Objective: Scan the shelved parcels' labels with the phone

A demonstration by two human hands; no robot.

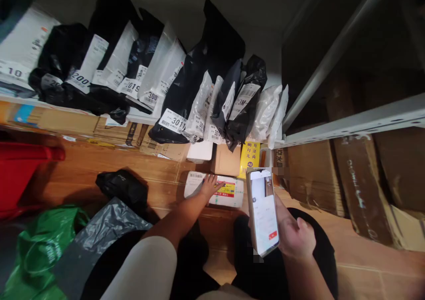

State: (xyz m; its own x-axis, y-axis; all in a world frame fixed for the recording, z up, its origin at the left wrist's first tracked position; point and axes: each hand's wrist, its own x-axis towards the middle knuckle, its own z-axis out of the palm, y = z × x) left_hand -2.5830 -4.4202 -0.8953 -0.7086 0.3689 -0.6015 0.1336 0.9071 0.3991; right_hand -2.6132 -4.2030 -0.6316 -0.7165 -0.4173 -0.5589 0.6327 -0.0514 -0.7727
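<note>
My left hand (210,186) reaches down to a white parcel (232,194) with a barcode and a red and yellow label, lying on the wooden floor. Its fingers are spread flat on the parcel's top. My right hand (294,236) grips a smartphone (264,209) upright, its lit screen facing me, to the right of the parcel. My dark trouser legs fill the bottom middle of the view.
A white shelf (139,117) holds several black and white mailer bags with numbered labels. Cardboard boxes (226,160) and a yellow packet (249,157) stand under it. A red bin (20,171), a black bag (121,185), grey and green bags (43,247) lie left. Metal racking (358,121) with cartons stands right.
</note>
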